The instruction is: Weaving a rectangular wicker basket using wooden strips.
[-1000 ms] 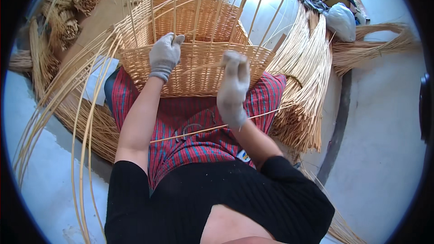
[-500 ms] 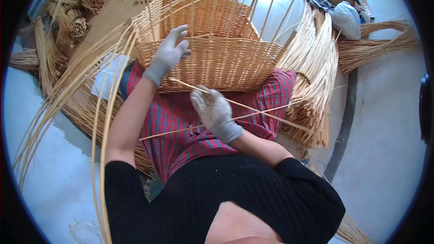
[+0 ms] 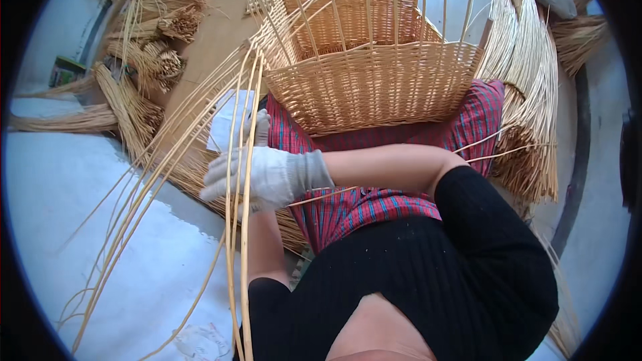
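Left of the basket (image 3: 388,90), bundles (image 3: 127,110) crowd the far side, while the pale floor (image 3: 67,187) nearer the body seems to offer the freest room for long lengths. The canes (image 3: 245,261) fan from the basket's left corner, trailing down and leftward past it. Just left of the basket's near wall, the right hand (image 3: 267,172) is now across the left hand (image 3: 261,127), both having quit the space in front of the basket within the last half second; canes pass over the right glove. Its fingers look extended, not clenched (whether they pinch a cane, I cannot tell), and the left hand's grip is too hidden to judge. This suggests the work is shifting from the near wall to the loose lengths. The basket itself rests against the red cloth (image 3: 478,113), untouched by either hand, its rim bristling with stakes (image 3: 368,13) that could snag a sweep. Close on its right, a sheaf (image 3: 528,113) leaves tighter space.
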Tool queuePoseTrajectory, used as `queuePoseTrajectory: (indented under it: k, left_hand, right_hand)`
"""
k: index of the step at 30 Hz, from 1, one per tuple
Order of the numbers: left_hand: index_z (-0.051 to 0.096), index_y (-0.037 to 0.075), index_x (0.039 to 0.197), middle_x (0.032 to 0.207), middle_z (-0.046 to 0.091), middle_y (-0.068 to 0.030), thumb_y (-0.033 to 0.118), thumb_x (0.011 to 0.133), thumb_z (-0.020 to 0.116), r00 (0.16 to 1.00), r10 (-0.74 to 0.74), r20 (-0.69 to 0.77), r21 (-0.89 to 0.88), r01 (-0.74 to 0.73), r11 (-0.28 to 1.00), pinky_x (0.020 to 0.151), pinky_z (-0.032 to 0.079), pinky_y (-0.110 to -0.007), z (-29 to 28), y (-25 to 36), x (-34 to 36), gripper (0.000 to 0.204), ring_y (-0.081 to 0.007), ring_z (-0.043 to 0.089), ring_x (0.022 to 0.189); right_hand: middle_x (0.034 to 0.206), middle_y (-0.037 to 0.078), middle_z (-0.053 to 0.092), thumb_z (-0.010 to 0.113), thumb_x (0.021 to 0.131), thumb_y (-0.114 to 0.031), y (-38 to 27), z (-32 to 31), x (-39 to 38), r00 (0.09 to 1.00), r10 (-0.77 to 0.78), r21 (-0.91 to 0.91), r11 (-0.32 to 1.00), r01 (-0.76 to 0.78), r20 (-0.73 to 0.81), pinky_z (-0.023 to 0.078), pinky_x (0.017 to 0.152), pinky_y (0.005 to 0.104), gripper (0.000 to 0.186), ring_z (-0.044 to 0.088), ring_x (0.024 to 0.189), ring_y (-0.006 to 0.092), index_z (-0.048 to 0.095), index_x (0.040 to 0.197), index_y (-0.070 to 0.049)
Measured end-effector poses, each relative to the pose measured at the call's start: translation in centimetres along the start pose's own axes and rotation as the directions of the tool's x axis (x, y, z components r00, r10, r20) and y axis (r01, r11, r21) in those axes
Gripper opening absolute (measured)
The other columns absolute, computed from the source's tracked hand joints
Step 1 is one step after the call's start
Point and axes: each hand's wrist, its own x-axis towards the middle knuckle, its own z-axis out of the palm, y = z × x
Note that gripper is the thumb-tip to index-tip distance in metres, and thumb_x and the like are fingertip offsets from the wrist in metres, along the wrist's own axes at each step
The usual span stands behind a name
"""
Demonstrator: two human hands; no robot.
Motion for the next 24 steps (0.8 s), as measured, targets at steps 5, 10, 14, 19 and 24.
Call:
queuePoseTrajectory:
  k: [5,10,14,19,24]
  left_hand:
    - [0.059,-0.003,0.124,0.079,0.063,-0.0049,0.03,0.112,0.053,0.917,0.332,0.222,0.089,-0.358,0.93,0.086,0.058,-0.041,3.2,3.9,2.1,0.036,-0.0163,0.062,0.068]
    - [0.054,-0.004,0.14,0.074,0.058,-0.0025,0.031,0.114,0.047,0.912,0.382,0.151,-0.073,-0.375,0.924,0.098,0.06,-0.047,4.9,4.4,8.5,0.044,-0.0155,0.058,0.064]
    - [0.055,-0.004,0.138,0.063,0.045,0.0012,0.023,0.114,0.047,0.98,0.189,0.062,-0.433,-0.144,0.89,0.099,0.06,-0.048,1.9,1.4,9.7,0.037,-0.0106,0.052,0.061]
    - [0.059,-0.003,0.131,0.077,0.056,-0.0048,0.029,0.113,0.052,0.969,0.175,-0.176,-0.324,-0.225,0.919,0.1,0.059,-0.047,3.3,-3.6,5.1,0.038,-0.0182,0.062,0.076]
    - [0.057,-0.002,0.134,0.119,0.068,-0.0127,0.035,0.102,0.075,0.989,-0.087,-0.123,-0.105,0.074,0.992,0.106,0.051,-0.033,8.6,-6.2,4.1,0.051,-0.0224,0.066,0.111]
  right_hand:
    - [0.078,0.01,0.071,0.074,0.087,-0.05,0.9,0.6,-3.2,0.862,0.119,-0.199,0.98,-0.022,0.492,0.055,0.081,0.047,0.036,0.072,0.085,0.034,0.075,0.083,-0.013]
    - [0.071,0.01,0.07,0.074,0.088,-0.033,-3.7,-8.7,-4.2,0.784,0.368,-0.283,0.925,-0.253,0.5,0.056,0.076,0.0471,0.022,0.073,0.077,0.033,0.072,0.075,-0.015]
    - [0.073,0.004,0.061,0.062,0.098,-0.019,2.4,-19.7,-5.6,0.732,0.606,0.203,0.795,-0.572,-0.312,0.059,0.073,0.0389,0.012,0.063,0.071,0.0194,0.067,0.093,-0.009]
    - [0.078,-0.002,0.056,0.055,0.113,-0.021,9.4,-22.3,-10.8,0.692,0.567,0.591,0.768,-0.248,-0.446,0.059,0.084,0.0331,0.023,0.059,0.073,0.0109,0.063,0.127,-0.005]
    - [0.095,0.0,0.068,0.071,0.102,-0.006,7.5,-20.9,-13.0,0.525,0.613,0.141,0.719,-0.681,-0.591,0.057,0.085,0.0294,0.028,0.067,0.087,0.0116,0.065,0.13,-0.008]
